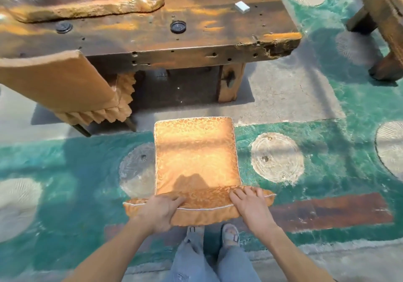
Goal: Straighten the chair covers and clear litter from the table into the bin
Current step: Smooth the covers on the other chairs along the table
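gold brocade chair cover (196,161) is pressed at its top fold by left hand (160,213) and right hand (249,204) | fingers laid straight, nothing grasped (left thumb hidden)

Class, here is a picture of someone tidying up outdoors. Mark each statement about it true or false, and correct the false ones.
1. The left hand and right hand both rest on the top of the gold patterned chair cover. True.
2. The small white box lies on the floor. False: it lies on the wooden table, near its far right side.
3. Two dark round caps sit on the table. True.
4. The right hand holds a piece of litter. False: its fingers lie flat on the chair cover and hold nothing.
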Demonstrator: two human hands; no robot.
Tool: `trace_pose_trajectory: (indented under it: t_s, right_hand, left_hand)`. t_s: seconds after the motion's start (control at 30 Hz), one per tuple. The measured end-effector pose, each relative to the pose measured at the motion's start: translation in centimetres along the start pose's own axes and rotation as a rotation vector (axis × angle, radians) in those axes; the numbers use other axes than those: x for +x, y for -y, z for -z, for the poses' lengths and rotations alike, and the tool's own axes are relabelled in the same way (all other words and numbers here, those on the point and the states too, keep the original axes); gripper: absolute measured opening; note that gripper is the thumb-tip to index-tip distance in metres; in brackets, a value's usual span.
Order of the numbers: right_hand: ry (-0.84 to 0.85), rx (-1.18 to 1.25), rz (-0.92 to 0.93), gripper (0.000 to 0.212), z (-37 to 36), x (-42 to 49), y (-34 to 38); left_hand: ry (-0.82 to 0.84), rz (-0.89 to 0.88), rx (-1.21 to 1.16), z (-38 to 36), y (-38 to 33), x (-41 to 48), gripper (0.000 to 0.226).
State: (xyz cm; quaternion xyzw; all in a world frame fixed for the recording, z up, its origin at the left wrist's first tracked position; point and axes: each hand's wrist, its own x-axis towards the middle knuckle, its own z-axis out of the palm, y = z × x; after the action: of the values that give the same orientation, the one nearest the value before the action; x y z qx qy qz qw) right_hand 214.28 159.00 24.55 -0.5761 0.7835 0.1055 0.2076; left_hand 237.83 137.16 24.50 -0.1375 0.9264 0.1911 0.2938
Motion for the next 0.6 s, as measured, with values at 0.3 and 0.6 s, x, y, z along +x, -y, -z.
trace_pose_trajectory:
  t_s: [0.3,0.6]
  right_hand:
    - [-0.089,0.017,0.133,0.067,0.2,-0.2,-0.7]
    - [-0.075,-0.079,0.224,0.069,1.7,3.9,-2.5]
  left_hand:
    - [-0.170,0.311,0.048,-1.8,-4.6,-1.0,0.069]
    - [-0.288,0.343,0.096,-0.8,-3.9,1.1,0.071]
